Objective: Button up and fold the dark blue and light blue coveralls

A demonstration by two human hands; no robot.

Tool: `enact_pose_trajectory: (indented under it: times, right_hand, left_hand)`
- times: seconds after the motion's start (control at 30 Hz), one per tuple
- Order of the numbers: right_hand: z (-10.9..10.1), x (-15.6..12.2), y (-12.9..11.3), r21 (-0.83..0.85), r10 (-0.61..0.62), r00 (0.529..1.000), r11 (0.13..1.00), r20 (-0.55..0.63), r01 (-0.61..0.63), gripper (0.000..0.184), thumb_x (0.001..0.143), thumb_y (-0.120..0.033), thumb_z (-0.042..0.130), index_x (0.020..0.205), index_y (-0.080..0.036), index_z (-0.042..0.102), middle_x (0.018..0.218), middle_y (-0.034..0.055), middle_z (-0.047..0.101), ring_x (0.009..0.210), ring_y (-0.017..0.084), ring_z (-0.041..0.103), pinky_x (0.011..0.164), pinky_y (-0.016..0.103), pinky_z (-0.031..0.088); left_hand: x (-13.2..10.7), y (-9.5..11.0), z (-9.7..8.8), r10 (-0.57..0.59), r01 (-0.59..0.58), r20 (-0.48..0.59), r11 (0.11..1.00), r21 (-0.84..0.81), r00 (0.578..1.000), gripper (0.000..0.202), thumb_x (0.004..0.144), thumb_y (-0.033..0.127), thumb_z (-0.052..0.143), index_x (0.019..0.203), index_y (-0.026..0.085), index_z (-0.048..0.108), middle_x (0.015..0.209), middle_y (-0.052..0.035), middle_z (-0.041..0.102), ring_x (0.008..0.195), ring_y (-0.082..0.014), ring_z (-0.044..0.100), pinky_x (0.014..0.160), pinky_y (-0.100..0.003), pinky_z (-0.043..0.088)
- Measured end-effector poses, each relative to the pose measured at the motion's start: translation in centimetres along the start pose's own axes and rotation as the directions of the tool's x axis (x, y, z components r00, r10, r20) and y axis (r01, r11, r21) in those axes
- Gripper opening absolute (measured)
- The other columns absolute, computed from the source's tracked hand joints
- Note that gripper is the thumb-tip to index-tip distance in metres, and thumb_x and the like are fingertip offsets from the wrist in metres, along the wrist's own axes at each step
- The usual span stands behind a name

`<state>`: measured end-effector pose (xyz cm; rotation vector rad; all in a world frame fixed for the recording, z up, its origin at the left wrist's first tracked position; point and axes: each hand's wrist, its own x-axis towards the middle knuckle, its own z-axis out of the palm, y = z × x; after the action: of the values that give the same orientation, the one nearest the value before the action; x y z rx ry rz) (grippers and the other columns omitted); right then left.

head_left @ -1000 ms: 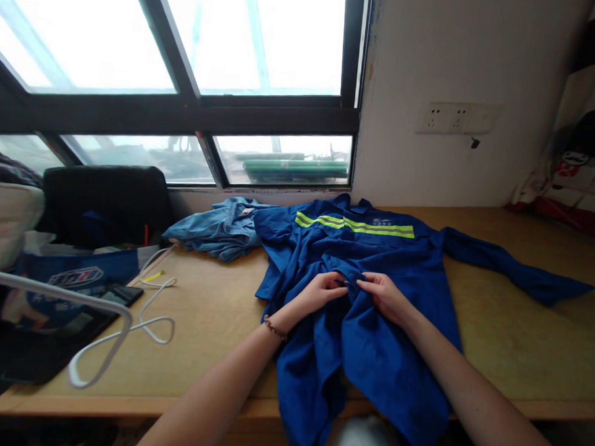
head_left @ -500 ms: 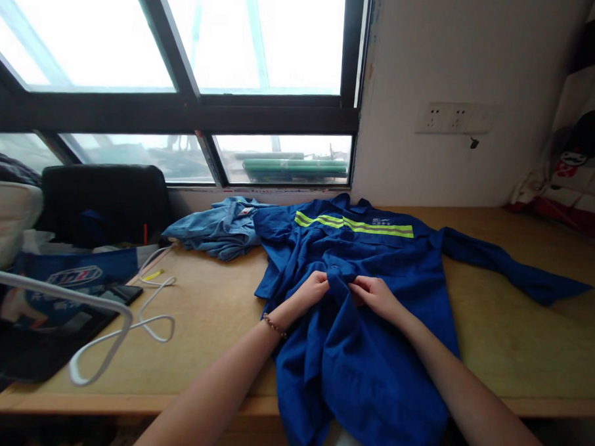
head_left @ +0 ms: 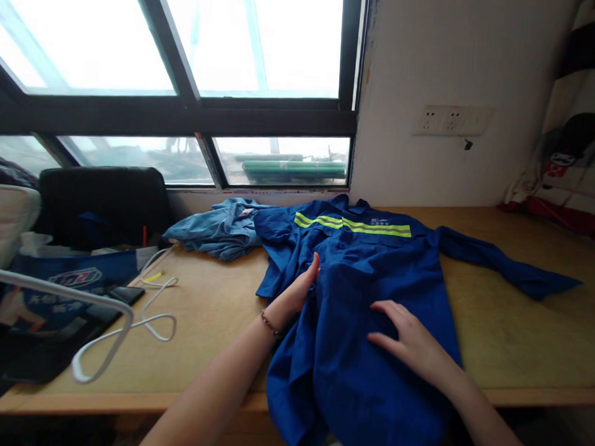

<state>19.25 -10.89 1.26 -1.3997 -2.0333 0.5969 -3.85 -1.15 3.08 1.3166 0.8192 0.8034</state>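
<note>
A dark blue work jacket (head_left: 374, 279) with a yellow-green reflective stripe (head_left: 376, 228) across its chest lies front up on the table. Its lower end hangs over the near edge. My left hand (head_left: 299, 289) is at the jacket's front opening, with one digit stretched upward; its other fingers are partly hidden by the cloth. My right hand (head_left: 411, 340) is over the jacket's right front panel, thumb and fingers spread, with nothing between them. Whether it touches the cloth is hard to tell. One sleeve (head_left: 512, 265) stretches out to the right.
A crumpled light blue garment (head_left: 218, 229) lies at the back left of the wooden table (head_left: 213, 338). A white cable (head_left: 150, 322) loops over the left side. Beyond stand a black chair back (head_left: 104, 201) and a blue bag (head_left: 73, 279). Wall sockets (head_left: 450, 120) sit behind.
Both hands have let go of the front edge they pinched. My right hand has moved right and nearer, fingers spreading. My left hand has shifted slightly left, and the pinched cloth has dropped.
</note>
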Motion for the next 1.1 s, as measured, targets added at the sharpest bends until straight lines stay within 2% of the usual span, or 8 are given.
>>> enact_pose_trajectory:
  times: [0.07,0.13,0.3,0.47,0.6,0.7,0.93,1.1]
  right_hand:
    - [0.4,-3.4,1.0,-0.106,0.041,0.997,0.993,-0.061,-0.047,0.04,0.069,-0.04,0.061,0.106,-0.024,0.053,0.109,0.0076,0.054,0.102,0.024,0.048,0.088,0.036,0.038]
    - [0.4,-6.0,2.9,-0.179,0.09,0.989,0.978,-0.118,-0.11,0.019,0.074,-0.037,0.055,0.088,-0.024,0.056,0.097,0.0073,0.057,0.095,0.023,0.05,0.083,0.036,0.041]
    - [-3.2,-7.6,7.3,-0.295,0.121,0.985,0.943,-0.126,-0.153,0.016,0.079,-0.033,0.046,0.068,-0.023,0.052,0.075,0.0056,0.057,0.077,0.022,0.053,0.072,0.035,0.043]
    - [-6.4,-6.5,3.4,-0.398,0.117,0.942,0.885,-0.315,-0.243,0.013,0.077,-0.032,0.049,0.068,-0.023,0.052,0.073,0.0054,0.057,0.073,0.021,0.054,0.07,0.035,0.041]
    - [-3.2,-4.9,-4.9,-0.229,0.043,0.91,0.962,-0.412,-0.149,0.015,0.082,-0.033,0.045,0.076,-0.023,0.054,0.078,0.0042,0.058,0.074,0.017,0.055,0.067,0.028,0.043]
    - [0.5,-3.1,-8.6,-0.16,0.023,0.892,0.981,-0.452,-0.107,0.016,0.083,-0.033,0.044,0.083,-0.02,0.055,0.084,0.0056,0.058,0.081,0.018,0.055,0.073,0.03,0.043]
    - [4.3,0.3,-7.8,-0.102,0.156,0.869,0.968,-0.47,-0.23,0.031,0.075,-0.043,0.053,0.088,-0.016,0.057,0.085,0.0096,0.058,0.084,0.023,0.054,0.074,0.034,0.044]
    - [4.9,1.4,-6.5,0.122,0.309,0.907,0.951,-0.286,-0.286,0.016,0.068,-0.032,0.058,0.072,-0.016,0.06,0.07,0.0056,0.062,0.066,0.018,0.057,0.063,0.027,0.044]
  left_hand:
    - [-0.2,0.2,-0.1,-0.04,0.043,0.04,0.996,-0.076,0.998,0.068,0.071,0.072,0.024,0.053,0.016,0.057,0.043,0.0007,0.042,0.041,-0.0087,0.039,0.041,-0.022,0.032]
    - [-0.5,0.2,-0.1,-0.019,0.024,0.063,0.996,-0.084,0.998,0.069,0.071,0.072,0.024,0.051,0.015,0.056,0.044,0.0009,0.041,0.041,-0.0075,0.036,0.041,-0.021,0.03]
    - [-0.3,-0.3,-0.1,0.097,-0.111,0.214,0.992,0.057,0.972,0.056,0.07,0.064,0.04,0.056,0.014,0.061,0.052,-0.0005,0.046,0.051,-0.0091,0.042,0.05,-0.021,0.035]
    - [0.4,-0.9,-0.1,0.01,-0.064,0.333,0.987,0.151,0.943,0.033,0.068,0.042,0.057,0.052,0.012,0.057,0.047,0.002,0.045,0.045,-0.0058,0.035,0.045,-0.019,0.028]
    - [0.2,-0.8,0.3,-0.016,-0.034,0.36,0.991,0.133,0.933,0.027,0.065,0.036,0.062,0.058,0.01,0.059,0.052,0.0017,0.049,0.047,-0.0049,0.038,0.045,-0.018,0.026]
    - [-0.1,-0.3,0.6,-0.024,-0.048,0.426,0.986,0.158,0.904,0.03,0.068,0.035,0.061,0.086,0.011,0.065,0.055,0.0022,0.051,0.049,-0.0051,0.039,0.046,-0.017,0.026]
    - [-0.6,0.2,1.2,0.013,-0.161,0.586,0.966,0.202,0.81,0.029,0.072,0.029,0.059,0.095,0.014,0.067,0.071,-0.0025,0.062,0.058,-0.0076,0.046,0.055,-0.019,0.034]
    - [-0.8,0.1,1.5,0.011,-0.118,0.545,0.98,0.161,0.838,0.034,0.071,0.032,0.06,0.099,0.013,0.064,0.078,-0.0044,0.063,0.061,-0.0087,0.049,0.055,-0.02,0.035]
